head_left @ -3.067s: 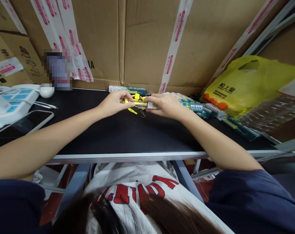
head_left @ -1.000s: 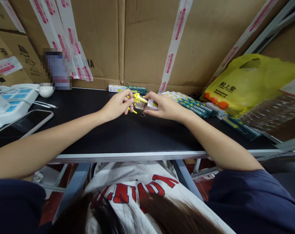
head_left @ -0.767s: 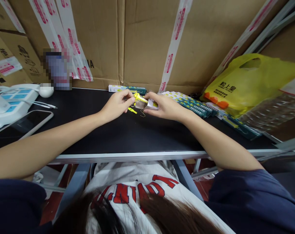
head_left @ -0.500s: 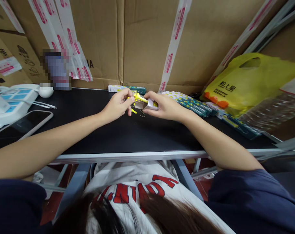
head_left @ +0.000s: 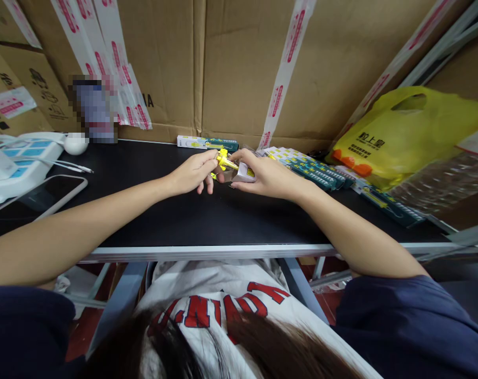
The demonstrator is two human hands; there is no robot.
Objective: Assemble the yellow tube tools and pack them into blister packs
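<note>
My left hand (head_left: 193, 172) pinches a bright yellow plastic piece (head_left: 223, 159) between thumb and forefinger, its other fingers curled loosely below. The piece's long narrow part points right, toward the open end of a small white box (head_left: 244, 172). My right hand (head_left: 268, 173) is closed around this box, thumb on the near side and fingers over the far side. A bit more yellow shows under the left fingertips. I cannot tell how far the piece reaches into the box.
Several green and white printed boxes (head_left: 302, 167) lie in a row at the right, and another such box (head_left: 207, 143) lies at the back. A yellow plastic bag (head_left: 404, 137) stands far right. At left are a power strip (head_left: 23, 163), white cables and a phone (head_left: 37, 197). Cardboard (head_left: 239, 68) walls the back.
My left hand has turned a little and its fingers have shifted around the yellow piece. The thin bent wire hanging below the hands is no longer visible. The right hand keeps its grip on the box.
</note>
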